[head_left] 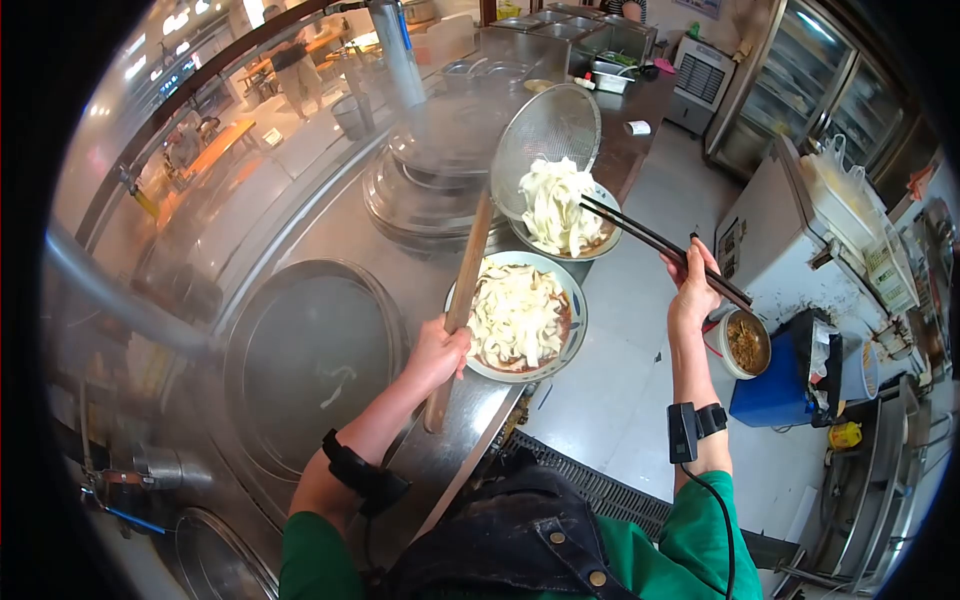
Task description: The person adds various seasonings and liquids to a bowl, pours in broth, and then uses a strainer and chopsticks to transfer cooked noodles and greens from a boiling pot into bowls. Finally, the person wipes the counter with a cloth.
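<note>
My left hand (439, 352) is closed round the wooden handle (471, 262) of a wire mesh strainer (532, 130). The strainer is tilted over the farther bowl (604, 243), and wide white noodles (556, 206) hang from its edge into that bowl. Dark chopsticks (655, 240) are gripped in my right hand (694, 290), their tips touching those noodles. Nearer to me, a second patterned bowl (577, 336) holds white noodles (515, 312) over brown sauce, just right of my left hand.
A large round pot of cloudy water (312, 365) lies left, with steaming metal lids (425, 190) behind. Metal food trays (560, 30) stand at the back. On the right are a white chest freezer (770, 225), a food bucket (735, 345) and a blue bin (775, 385). People are beyond the glass.
</note>
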Demonstrator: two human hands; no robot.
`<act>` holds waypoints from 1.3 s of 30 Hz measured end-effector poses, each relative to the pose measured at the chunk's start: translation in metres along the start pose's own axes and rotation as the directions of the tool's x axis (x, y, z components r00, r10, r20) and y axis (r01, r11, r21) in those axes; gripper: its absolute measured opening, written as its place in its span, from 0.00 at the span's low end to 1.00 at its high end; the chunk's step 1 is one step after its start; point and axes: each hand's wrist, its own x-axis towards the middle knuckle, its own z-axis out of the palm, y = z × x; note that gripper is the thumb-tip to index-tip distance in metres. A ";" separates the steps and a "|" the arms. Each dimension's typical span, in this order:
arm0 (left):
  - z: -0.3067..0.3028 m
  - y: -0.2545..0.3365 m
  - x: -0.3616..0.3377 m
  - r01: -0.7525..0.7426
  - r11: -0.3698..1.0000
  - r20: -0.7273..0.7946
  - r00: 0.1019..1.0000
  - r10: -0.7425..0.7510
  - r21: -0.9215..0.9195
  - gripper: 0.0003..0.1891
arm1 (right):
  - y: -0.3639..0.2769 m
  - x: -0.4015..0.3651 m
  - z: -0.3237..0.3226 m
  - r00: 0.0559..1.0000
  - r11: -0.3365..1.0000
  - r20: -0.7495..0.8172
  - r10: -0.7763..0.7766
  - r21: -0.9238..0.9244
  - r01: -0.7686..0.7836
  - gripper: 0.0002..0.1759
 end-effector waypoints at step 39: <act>-0.359 -0.197 -0.225 0.632 0.421 -0.573 0.772 -0.275 0.650 0.14 | 0.143 -0.305 0.222 0.036 0.875 0.951 0.307 -0.297 0.383 0.08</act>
